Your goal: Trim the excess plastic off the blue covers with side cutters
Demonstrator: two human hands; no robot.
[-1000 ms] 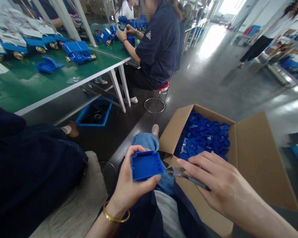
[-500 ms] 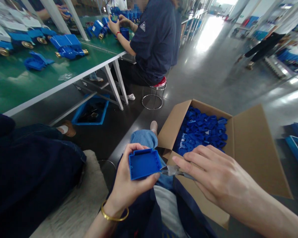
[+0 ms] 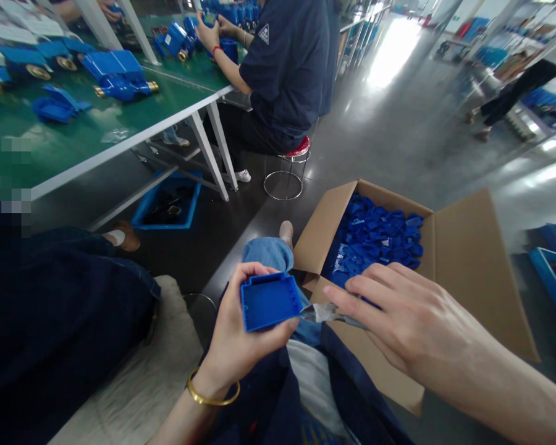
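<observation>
My left hand [image 3: 241, 330] is closed round a shallow blue plastic cover [image 3: 271, 301], its hollow side facing up. The thumb lies along the cover's near edge and the fingers wrap its far left side. A slim metal-tipped hand tool [image 3: 322, 312], whose exact kind I cannot make out, sits in my right hand [image 3: 398, 309]. Its tip meets the right edge of the cover, close to the near corner. The handle is mostly hidden under my fingers.
An open cardboard box [image 3: 477, 266] of blue plastic parts [image 3: 382, 232] stands ahead on the right. A co-worker [image 3: 287, 68] sits on a red stool [image 3: 299, 148] at the green table [image 3: 102, 133]. A blue tray [image 3: 192, 213] lies below it. Another person's dark-clothed leg [image 3: 74, 296] is at left.
The view has shifted slightly. My hands, the blue cover and the tool keep nearly the same pose, with the tip still at the cover's edge. A person at far right has walked on.
</observation>
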